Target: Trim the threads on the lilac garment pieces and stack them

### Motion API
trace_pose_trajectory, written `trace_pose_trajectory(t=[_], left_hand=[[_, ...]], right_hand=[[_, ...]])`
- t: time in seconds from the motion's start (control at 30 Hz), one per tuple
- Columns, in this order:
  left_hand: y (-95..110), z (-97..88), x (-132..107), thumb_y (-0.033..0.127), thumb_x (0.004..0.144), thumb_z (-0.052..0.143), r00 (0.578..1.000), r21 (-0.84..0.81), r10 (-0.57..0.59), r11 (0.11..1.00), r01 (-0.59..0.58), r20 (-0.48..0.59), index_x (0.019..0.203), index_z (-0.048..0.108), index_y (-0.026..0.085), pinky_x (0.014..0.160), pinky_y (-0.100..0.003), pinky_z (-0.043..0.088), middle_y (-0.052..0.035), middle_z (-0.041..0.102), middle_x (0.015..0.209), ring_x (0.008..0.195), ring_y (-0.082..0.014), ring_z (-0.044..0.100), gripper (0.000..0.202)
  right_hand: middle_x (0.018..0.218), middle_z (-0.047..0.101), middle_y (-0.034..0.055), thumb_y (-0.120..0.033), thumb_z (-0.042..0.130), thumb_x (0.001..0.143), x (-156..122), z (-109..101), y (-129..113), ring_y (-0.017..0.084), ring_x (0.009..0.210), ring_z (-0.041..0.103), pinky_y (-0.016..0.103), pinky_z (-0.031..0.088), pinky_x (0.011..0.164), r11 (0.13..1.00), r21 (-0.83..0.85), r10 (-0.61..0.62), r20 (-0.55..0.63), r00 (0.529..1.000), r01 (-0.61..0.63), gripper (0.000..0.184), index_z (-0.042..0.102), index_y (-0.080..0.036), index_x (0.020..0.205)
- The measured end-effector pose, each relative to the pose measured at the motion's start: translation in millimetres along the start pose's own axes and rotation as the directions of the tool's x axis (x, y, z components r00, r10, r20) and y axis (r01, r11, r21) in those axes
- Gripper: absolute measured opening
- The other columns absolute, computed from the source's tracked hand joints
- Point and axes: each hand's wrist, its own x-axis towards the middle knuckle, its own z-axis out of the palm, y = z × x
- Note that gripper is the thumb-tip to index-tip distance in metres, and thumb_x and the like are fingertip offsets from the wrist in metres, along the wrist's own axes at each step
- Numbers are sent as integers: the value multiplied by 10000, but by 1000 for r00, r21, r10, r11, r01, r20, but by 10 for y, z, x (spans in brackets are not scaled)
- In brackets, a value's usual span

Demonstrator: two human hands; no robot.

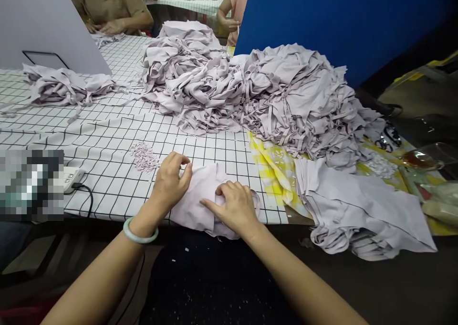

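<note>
A pale grey-lilac cloth piece (196, 196) lies at the table's front edge, part of it hanging over. My left hand (171, 179), with a pale green bangle (140, 236) on its wrist, is at the cloth's upper left side. Its thumb and index fingertip come close together in a pinch; anything between them is too small to make out. On the cloth's right part rests my right hand (238, 205), fingers bent and thumb stretched out to the left, apart from them. A heap of tiny pale scraps (143, 157) is just beyond my left hand.
Large cloth piles (193, 72) stand at the back and right. A stack of cut pieces (358, 205) overhangs the front edge beside a yellow checked cloth (274, 167). Scissors (388, 136) lie far right. A white box with a cable (73, 178) sits left. Other people work behind panels.
</note>
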Motion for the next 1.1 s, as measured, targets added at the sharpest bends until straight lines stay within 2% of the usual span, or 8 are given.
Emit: trace_pose_trajectory(t=[0.17, 0.33, 0.43, 0.6, 0.73, 0.83, 0.93, 1.1], left_hand=[[240, -32, -432, 177, 940, 491, 999, -124, 48, 991, -47, 1, 927, 539, 190, 720, -327, 490, -47, 573, 860, 807, -176, 543, 51], [518, 207, -655, 362, 808, 725, 1000, -166, 7, 986, -5, 11, 1285, 432, 171, 917, -470, 519, -153, 567, 1187, 1079, -282, 567, 592], [542, 195, -344, 248, 838, 639, 994, -322, -83, 945, 53, -78, 1259, 439, 190, 915, -420, 529, -128, 596, 1178, 1063, -243, 606, 470], [558, -133, 122, 146, 815, 506, 969, -637, -242, 740, 217, 50, 858, 530, 188, 597, -238, 489, 2, 593, 771, 665, -118, 580, 65], [624, -393, 119, 148, 823, 497, 998, -518, -40, 853, 64, 57, 886, 567, 192, 611, -271, 481, -3, 613, 766, 655, -131, 566, 104], [583, -588, 13, 148, 808, 574, 971, -186, 79, 975, -122, -223, 912, 569, 200, 755, -339, 492, -39, 624, 897, 828, -179, 575, 117], [597, -695, -229, 211, 841, 646, 859, -73, -81, 996, 51, -506, 805, 507, 217, 654, -321, 461, -9, 537, 777, 699, -158, 499, 144], [958, -223, -780, 272, 993, 417, 997, -433, 45, 899, -69, -65, 760, 556, 216, 609, -311, 531, -29, 572, 686, 657, -167, 572, 277]], right_hand=[[711, 616, 7, -308, 610, 837, 143, 76, -9, 202, 738, 579, 376, 436, 749, 927, 354, 106, 76, 991, -126, 160, 553, -223, 714], [780, 629, -6, -434, 646, 825, 217, -292, -96, 168, 738, 609, 328, 523, 724, 340, 908, 65, 239, 969, -246, 219, 557, -234, 837], [984, 673, 21, -411, 633, 863, 141, -443, -231, 182, 924, 647, 361, 535, 871, 180, 977, -59, 127, 990, -115, 176, 599, -257, 941], [1095, 673, 54, -342, 529, 926, 95, -178, -223, 205, 1052, 634, 368, 507, 948, 449, 881, -71, -131, 989, 149, 142, 623, -237, 947], [969, 695, 69, -388, 460, 936, 192, 46, -214, 229, 928, 651, 379, 532, 850, 713, 695, -93, -38, 995, 94, 248, 632, -221, 999], [1012, 706, 91, -458, 421, 945, 233, -85, -304, 261, 1022, 647, 406, 510, 911, 769, 631, -24, -131, 991, 102, 346, 644, -222, 1065], [1057, 712, 80, -492, 444, 920, 209, -374, -429, 272, 1159, 597, 409, 466, 1007, 779, 596, -34, -272, 962, 196, 388, 664, -241, 1118], [1022, 721, 71, -479, 459, 904, -37, -733, -698, 280, 1192, 586, 424, 461, 1035, 775, 572, -160, -230, 960, 267, 406, 670, -251, 1166]])
